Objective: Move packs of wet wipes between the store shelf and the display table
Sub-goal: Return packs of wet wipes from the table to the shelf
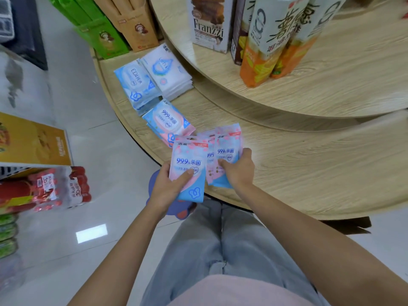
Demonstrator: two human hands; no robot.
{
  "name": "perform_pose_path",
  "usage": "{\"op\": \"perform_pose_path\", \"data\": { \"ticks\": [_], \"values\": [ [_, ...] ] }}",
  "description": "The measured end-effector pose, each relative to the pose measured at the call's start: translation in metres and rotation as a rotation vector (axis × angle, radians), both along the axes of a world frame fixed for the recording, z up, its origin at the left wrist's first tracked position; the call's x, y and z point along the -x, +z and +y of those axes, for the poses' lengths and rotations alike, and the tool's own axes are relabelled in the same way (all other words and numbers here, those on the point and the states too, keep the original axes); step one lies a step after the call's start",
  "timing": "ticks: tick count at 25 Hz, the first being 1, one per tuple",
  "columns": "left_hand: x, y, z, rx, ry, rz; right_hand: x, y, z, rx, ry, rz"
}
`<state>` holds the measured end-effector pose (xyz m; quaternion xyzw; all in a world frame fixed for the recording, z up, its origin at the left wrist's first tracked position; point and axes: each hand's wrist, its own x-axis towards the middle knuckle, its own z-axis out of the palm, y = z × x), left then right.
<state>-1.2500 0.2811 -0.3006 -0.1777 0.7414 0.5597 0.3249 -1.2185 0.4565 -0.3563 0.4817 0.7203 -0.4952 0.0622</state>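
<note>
My left hand (167, 187) grips one pink-and-blue pack of wet wipes (188, 160) by its lower half, thumb across the front. My right hand (239, 171) holds a fanned bunch of matching packs (228, 146) just above the near edge of the round wooden display table (298, 164). On the table to the left lies a small stack of the same pink packs (169, 122). Behind it sit a stack of blue packs (136, 85) and a stack of white packs (166, 71).
An upper wooden tier (331, 85) carries a biscuit box (209, 23) and tall orange cartons (271, 40). Green boxes (99, 34) and brown boxes (134, 21) stand at the back left. A store shelf with red packs (48, 188) and a yellow box (33, 140) is on my left.
</note>
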Motion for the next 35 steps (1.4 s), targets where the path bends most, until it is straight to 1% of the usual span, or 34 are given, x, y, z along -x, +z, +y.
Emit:
{"op": "perform_pose_path", "data": {
  "ticks": [2, 4, 6, 8, 11, 14, 17, 21, 24, 27, 31, 33, 35],
  "values": [
    [-0.004, 0.005, 0.006, -0.004, 0.016, 0.019, 0.0, 0.008, 0.005, 0.007, 0.024, 0.014],
    [-0.006, 0.012, 0.012, 0.003, 0.014, 0.037, -0.001, 0.019, 0.012, 0.046, 0.009, 0.067],
    [-0.007, 0.019, 0.017, -0.017, -0.029, 0.075, -0.008, 0.033, 0.019, 0.132, -0.042, 0.15],
    [-0.005, 0.027, 0.025, -0.075, -0.115, 0.124, -0.024, 0.053, 0.027, 0.215, -0.132, 0.25],
    [0.001, 0.036, 0.039, -0.148, -0.297, 0.175, -0.058, 0.085, 0.031, 0.272, -0.321, 0.416],
    [-0.004, 0.043, 0.065, -0.178, -0.57, 0.231, -0.112, 0.109, 0.017, 0.238, -0.567, 0.522],
    [-0.034, 0.051, 0.096, -0.233, -0.825, 0.225, -0.176, 0.127, -0.01, 0.193, -0.839, 0.586],
    [-0.114, 0.069, 0.126, -0.354, -1.237, 0.221, -0.271, 0.139, -0.059, 0.02, -1.258, 0.586],
    [-0.195, 0.084, 0.13, -0.43, -1.544, 0.111, -0.341, 0.142, -0.113, -0.104, -1.569, 0.617],
    [-0.285, 0.092, 0.114, -0.482, -1.823, 0.034, -0.403, 0.144, -0.182, -0.204, -1.834, 0.647],
    [-0.413, 0.095, 0.045, -0.49, -2.106, -0.045, -0.483, 0.144, -0.296, -0.295, -2.186, 0.655],
    [-0.476, 0.095, -0.005, -0.517, -2.199, -0.081, -0.522, 0.149, -0.352, -0.365, -2.324, 0.648],
    [-0.526, 0.095, -0.054, -0.506, -2.3, -0.156, -0.559, 0.157, -0.402, -0.453, -2.421, 0.621]
  ]
}}
